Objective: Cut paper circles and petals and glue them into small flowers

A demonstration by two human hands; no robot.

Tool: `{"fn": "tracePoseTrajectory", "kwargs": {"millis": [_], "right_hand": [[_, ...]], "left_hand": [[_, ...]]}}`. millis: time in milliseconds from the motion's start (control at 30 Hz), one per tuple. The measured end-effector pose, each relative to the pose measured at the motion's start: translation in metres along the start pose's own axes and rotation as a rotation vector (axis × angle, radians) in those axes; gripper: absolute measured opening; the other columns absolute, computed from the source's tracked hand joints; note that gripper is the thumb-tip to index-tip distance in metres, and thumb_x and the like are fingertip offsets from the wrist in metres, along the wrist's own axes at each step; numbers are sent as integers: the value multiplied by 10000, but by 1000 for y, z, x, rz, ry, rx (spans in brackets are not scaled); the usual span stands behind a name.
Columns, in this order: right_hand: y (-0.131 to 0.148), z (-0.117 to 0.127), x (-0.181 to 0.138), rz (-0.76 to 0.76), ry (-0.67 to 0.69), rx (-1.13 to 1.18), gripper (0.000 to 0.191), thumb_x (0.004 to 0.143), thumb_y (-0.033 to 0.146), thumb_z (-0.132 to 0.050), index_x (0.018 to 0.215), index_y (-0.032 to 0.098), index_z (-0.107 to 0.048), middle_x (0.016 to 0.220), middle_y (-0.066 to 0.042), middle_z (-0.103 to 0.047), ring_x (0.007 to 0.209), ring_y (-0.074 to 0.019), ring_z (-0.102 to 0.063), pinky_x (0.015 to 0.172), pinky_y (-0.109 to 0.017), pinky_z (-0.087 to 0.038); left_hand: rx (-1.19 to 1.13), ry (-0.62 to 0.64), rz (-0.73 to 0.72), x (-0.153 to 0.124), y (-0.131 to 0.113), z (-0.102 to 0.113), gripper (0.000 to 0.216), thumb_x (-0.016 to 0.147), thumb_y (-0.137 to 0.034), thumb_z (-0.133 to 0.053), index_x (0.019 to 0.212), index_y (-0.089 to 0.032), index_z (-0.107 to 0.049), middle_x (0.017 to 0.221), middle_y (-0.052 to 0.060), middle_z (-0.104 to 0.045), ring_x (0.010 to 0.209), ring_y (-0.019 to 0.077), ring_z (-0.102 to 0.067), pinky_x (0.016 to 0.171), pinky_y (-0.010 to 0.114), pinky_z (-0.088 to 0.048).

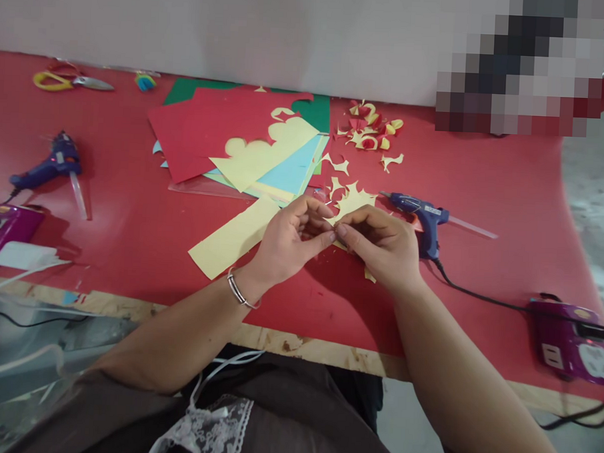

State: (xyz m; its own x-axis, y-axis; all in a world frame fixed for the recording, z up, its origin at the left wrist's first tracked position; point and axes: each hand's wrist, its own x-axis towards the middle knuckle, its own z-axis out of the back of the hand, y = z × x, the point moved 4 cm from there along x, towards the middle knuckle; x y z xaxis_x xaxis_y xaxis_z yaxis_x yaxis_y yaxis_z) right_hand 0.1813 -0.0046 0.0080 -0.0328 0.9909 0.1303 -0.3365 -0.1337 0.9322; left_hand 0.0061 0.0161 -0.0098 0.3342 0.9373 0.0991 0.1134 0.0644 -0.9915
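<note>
My left hand [292, 238] and my right hand [387, 250] meet above the red tabletop, thumbs and fingertips pinched together at one spot. Whatever they hold between them is too small and covered to make out. Just behind the fingertips lies a jagged pale yellow paper scrap [356, 199]. A pale yellow paper strip [231, 240] runs diagonally beside my left hand. To the right of my right hand rests a blue glue gun [417, 208] with a clear glue stick in its back.
Coloured paper sheets [186, 128] are piled at the back. Red and yellow paper pieces [369, 126] lie right of them. Scissors [55, 81] and another glue gun [54, 161] are at left. Purple power strips [572, 338] with cords flank the work area.
</note>
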Motion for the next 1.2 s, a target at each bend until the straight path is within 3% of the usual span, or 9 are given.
{"fn": "tracePoseTrajectory", "kwargs": {"millis": [133,333,533,700,933,1200], "right_hand": [[-2,2,1,-5,-24,-4,208,922,424,-766,847,232,-738,757,-30,-709,608,-152,-563,510,-295,-413],[-8,17,4,37,-163,-96,214,935,442,-776,876,236,-768,733,-21,-695,602,-167,-598,538,-316,-464],[-21,35,7,27,-198,-220,168,958,387,-749,886,237,-765,773,-15,-690,615,-157,-584,569,-310,-481],[-23,43,3,53,-115,-406,172,958,360,-730,857,224,-757,739,-20,-680,620,-163,-576,591,-319,-450],[-37,38,-8,26,169,-563,253,982,463,-737,924,218,-757,856,-55,-753,707,-191,-652,663,-330,-468],[-31,33,-10,8,239,-727,258,963,480,-743,923,234,-677,877,-33,-717,757,-199,-653,670,-322,-440]], "left_hand": [[6,24,21,0,0,0,258,848,-236,-852,1037,-202,-680,865,13,-747,823,137,-739,739,242,-612],[8,-71,14,1,-2,6,223,866,-270,-845,1059,-205,-756,948,34,-771,879,139,-720,800,265,-616],[-71,-83,12,6,6,8,180,861,-292,-858,1003,-224,-771,913,25,-761,820,136,-695,686,266,-581],[-142,-104,21,5,5,11,172,861,-305,-864,984,-226,-771,902,24,-749,821,133,-686,681,267,-580],[-163,-132,28,4,3,12,182,877,-302,-855,992,-222,-739,880,10,-729,787,121,-671,706,277,-581],[-224,-216,74,0,-1,9,205,840,-313,-867,941,-212,-721,848,12,-706,800,123,-653,695,256,-553]]}}
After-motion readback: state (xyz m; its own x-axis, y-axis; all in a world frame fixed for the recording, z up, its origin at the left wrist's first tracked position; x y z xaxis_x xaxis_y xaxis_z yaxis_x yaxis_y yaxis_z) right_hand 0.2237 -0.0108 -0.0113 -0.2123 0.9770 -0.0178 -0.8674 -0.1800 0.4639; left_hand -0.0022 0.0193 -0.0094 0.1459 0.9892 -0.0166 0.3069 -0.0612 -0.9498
